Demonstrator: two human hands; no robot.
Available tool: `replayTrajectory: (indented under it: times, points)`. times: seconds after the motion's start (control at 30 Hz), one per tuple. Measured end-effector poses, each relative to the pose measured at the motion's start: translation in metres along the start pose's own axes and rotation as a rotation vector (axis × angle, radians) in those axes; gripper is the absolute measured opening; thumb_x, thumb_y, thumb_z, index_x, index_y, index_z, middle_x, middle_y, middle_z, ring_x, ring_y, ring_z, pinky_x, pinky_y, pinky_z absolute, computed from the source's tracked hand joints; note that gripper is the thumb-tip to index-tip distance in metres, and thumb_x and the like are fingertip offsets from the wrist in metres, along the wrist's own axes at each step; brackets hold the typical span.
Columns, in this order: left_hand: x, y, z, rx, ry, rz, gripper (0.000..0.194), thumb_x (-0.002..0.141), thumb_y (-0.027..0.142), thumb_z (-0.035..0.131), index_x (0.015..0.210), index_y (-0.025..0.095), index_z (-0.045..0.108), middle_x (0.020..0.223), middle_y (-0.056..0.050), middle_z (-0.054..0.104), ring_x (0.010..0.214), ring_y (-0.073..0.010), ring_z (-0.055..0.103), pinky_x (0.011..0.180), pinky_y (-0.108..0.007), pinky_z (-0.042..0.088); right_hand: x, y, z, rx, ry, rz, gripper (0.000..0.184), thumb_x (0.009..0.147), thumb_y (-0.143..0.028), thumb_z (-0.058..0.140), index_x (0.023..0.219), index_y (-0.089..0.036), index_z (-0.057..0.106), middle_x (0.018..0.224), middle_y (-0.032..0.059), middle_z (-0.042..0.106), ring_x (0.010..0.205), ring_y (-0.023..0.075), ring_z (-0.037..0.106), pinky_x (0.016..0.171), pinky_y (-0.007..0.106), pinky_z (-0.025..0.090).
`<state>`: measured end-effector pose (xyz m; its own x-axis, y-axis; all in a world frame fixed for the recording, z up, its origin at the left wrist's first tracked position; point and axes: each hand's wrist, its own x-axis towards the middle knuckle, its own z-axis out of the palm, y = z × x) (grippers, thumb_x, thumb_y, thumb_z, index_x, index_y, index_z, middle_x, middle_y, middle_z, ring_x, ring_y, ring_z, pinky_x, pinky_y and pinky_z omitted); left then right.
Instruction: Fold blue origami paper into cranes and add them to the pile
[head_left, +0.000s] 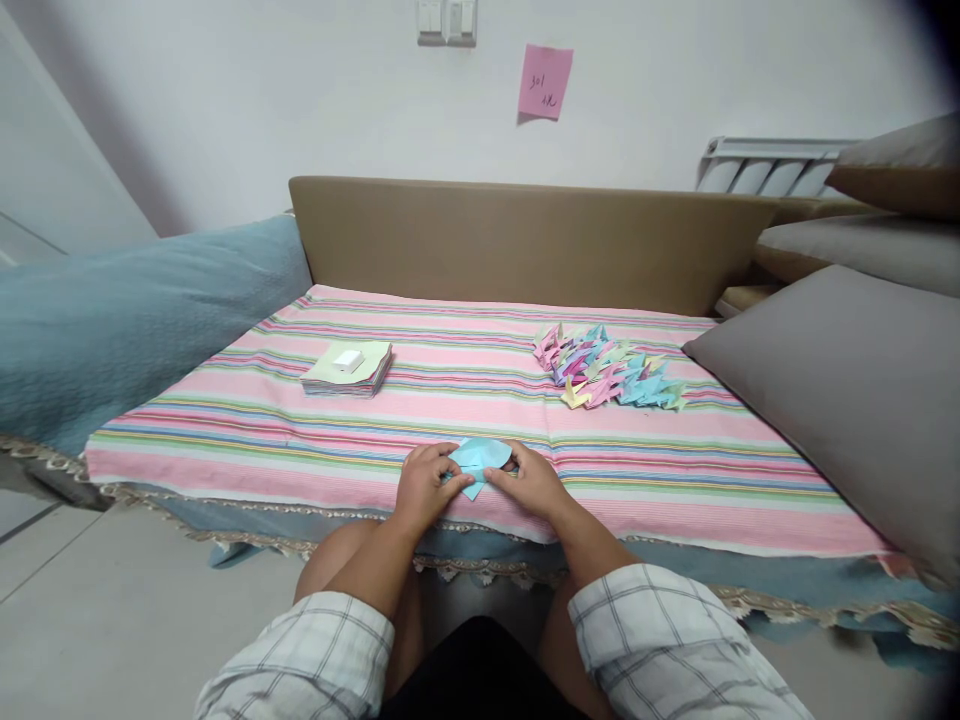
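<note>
Head cam: pinching light-blue, part-folded paper sheet [480, 455] in L hand [429, 485] & R hand [534, 484], above near edge of pink striped fabric cover [465, 370]. Could crease askew or tear if tugged unevenly, prob. spring open if loosened.

One camera, right up on my head, and it's facing forward and down! It looks over my lap [480, 670], sweeps across the sofa [457, 395] and meets the wall [300, 90] nearly square-on up top. Closest are my sleeves [315, 650], big at the bottom edge; left hand [426, 484] and right hand [535, 482] sit near, just below centre; that wall's well beyond.
</note>
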<state>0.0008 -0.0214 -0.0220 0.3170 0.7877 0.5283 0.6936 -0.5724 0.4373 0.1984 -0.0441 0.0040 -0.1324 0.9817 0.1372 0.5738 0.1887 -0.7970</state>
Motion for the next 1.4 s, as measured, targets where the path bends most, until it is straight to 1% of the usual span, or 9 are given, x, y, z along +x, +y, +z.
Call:
replayTrajectory:
  times: [0.1, 0.2, 0.33, 0.47, 0.73, 1.0, 1.13, 1.3, 1.4]
  points:
    - [0.000, 0.000, 0.000, 0.009, 0.002, -0.003, 0.015, 0.068, 0.036, 0.072, 0.063, 0.024, 0.066, 0.099, -0.002, 0.068, 0.092, -0.0221, 0.060, 0.083, -0.041, 0.042, 0.001, 0.001, 0.003, 0.006, 0.038, 0.040, 0.038, 0.074, -0.039, 0.060, 0.108, -0.022, 0.056, 0.085, 0.0002, 0.066, 0.074, 0.0154, 0.060, 0.067, 0.025, 0.043]
    - [0.000, 0.001, 0.000, 0.006, 0.011, -0.002, 0.018, 0.068, 0.038, 0.071, 0.062, 0.023, 0.064, 0.099, -0.003, 0.068, 0.092, -0.0222, 0.060, 0.083, -0.041, 0.042, 0.002, 0.002, 0.005, -0.046, 0.068, 0.084, 0.040, 0.074, -0.039, 0.060, 0.110, -0.023, 0.055, 0.085, 0.0002, 0.066, 0.074, 0.0159, 0.061, 0.067, 0.026, 0.043]
    - [-0.001, 0.001, -0.002, -0.021, 0.020, 0.001, 0.017, 0.073, 0.037, 0.066, 0.066, 0.022, 0.063, 0.100, -0.004, 0.067, 0.094, -0.0214, 0.059, 0.084, -0.040, 0.042, 0.002, 0.002, 0.006, -0.086, 0.080, 0.111, 0.042, 0.074, -0.037, 0.060, 0.113, -0.023, 0.054, 0.085, 0.0001, 0.066, 0.074, 0.0158, 0.061, 0.067, 0.025, 0.043]
    - [-0.001, 0.000, -0.003, -0.025, 0.025, -0.003, 0.015, 0.076, 0.034, 0.063, 0.067, 0.022, 0.063, 0.100, -0.004, 0.067, 0.094, -0.0209, 0.059, 0.085, -0.039, 0.042, 0.003, 0.003, 0.006, -0.094, 0.080, 0.103, 0.042, 0.073, -0.034, 0.059, 0.113, -0.023, 0.053, 0.087, 0.0004, 0.066, 0.074, 0.0159, 0.060, 0.067, 0.025, 0.042]
    - [0.000, -0.002, 0.001, 0.026, 0.044, -0.015, 0.015, 0.071, 0.033, 0.067, 0.065, 0.021, 0.061, 0.099, -0.004, 0.068, 0.093, -0.0219, 0.060, 0.084, -0.040, 0.042, 0.003, 0.000, 0.008, -0.120, 0.084, 0.084, 0.039, 0.072, -0.031, 0.060, 0.110, -0.024, 0.055, 0.092, 0.0000, 0.067, 0.071, 0.0150, 0.059, 0.066, 0.025, 0.042]
    - [0.000, -0.005, 0.005, 0.044, 0.054, -0.026, 0.017, 0.067, 0.032, 0.071, 0.062, 0.021, 0.060, 0.098, -0.004, 0.068, 0.092, -0.0227, 0.060, 0.082, -0.041, 0.043, 0.004, 0.000, 0.009, -0.153, 0.079, 0.074, 0.040, 0.071, -0.029, 0.060, 0.110, -0.024, 0.056, 0.086, 0.0002, 0.067, 0.071, 0.0160, 0.059, 0.066, 0.025, 0.042]
    - [0.000, -0.005, 0.005, 0.055, 0.054, -0.025, 0.017, 0.068, 0.031, 0.071, 0.061, 0.021, 0.060, 0.098, -0.005, 0.068, 0.092, -0.0231, 0.060, 0.082, -0.041, 0.043, 0.004, 0.000, 0.010, -0.180, 0.086, 0.076, 0.039, 0.072, -0.030, 0.059, 0.111, -0.024, 0.056, 0.082, 0.0004, 0.067, 0.072, 0.0166, 0.059, 0.067, 0.025, 0.041]
    - [0.000, -0.004, 0.005, 0.058, 0.045, -0.033, 0.018, 0.070, 0.032, 0.070, 0.060, 0.021, 0.060, 0.098, -0.005, 0.068, 0.092, -0.0230, 0.060, 0.083, -0.041, 0.042, 0.004, 0.001, 0.011, -0.188, 0.094, 0.068, 0.038, 0.073, -0.031, 0.058, 0.111, -0.024, 0.055, 0.085, 0.0006, 0.066, 0.071, 0.0161, 0.058, 0.066, 0.025, 0.040]
    - [0.001, -0.004, 0.005, 0.056, 0.036, -0.040, 0.018, 0.070, 0.032, 0.070, 0.060, 0.020, 0.060, 0.099, -0.005, 0.068, 0.092, -0.0231, 0.059, 0.083, -0.041, 0.042, 0.005, 0.002, 0.011, -0.176, 0.098, 0.077, 0.039, 0.074, -0.031, 0.058, 0.111, -0.023, 0.055, 0.083, 0.0005, 0.066, 0.069, 0.0158, 0.058, 0.065, 0.025, 0.040]
